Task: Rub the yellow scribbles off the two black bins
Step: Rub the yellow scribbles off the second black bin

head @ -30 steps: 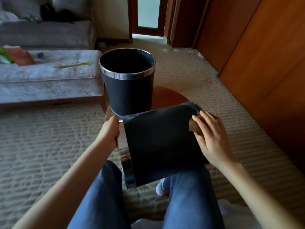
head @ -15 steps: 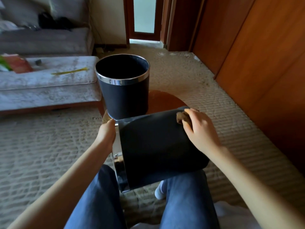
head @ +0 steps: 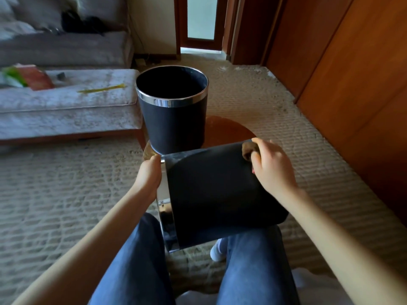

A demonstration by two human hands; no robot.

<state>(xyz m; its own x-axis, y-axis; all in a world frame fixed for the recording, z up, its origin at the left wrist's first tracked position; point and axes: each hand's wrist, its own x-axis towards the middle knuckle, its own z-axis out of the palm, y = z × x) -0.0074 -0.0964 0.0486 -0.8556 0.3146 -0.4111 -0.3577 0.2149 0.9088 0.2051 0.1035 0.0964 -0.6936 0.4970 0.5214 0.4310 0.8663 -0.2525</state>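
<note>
One black bin (head: 211, 192) lies on its side across my lap, its chrome rim pointing left. My left hand (head: 149, 175) grips that rim at its upper edge. My right hand (head: 271, 166) presses a small brown cloth (head: 247, 150) against the bin's far upper side near its base. A second black bin (head: 174, 122) with a chrome rim stands upright just beyond, on a low round wooden table (head: 229, 130). No yellow marks show on the sides of either bin that face me.
A grey upholstered bench (head: 66, 106) at the left carries a yellow pencil-like stick (head: 102, 88) and some papers. Wooden cupboard doors (head: 352, 84) line the right side. Beige carpet (head: 55, 194) covers the floor, and a doorway (head: 200, 25) is straight ahead.
My right hand slid the cloth up and to the left along the lying bin toward its far edge, and its fingers curled around the cloth. The left hand kept its hold on the rim.
</note>
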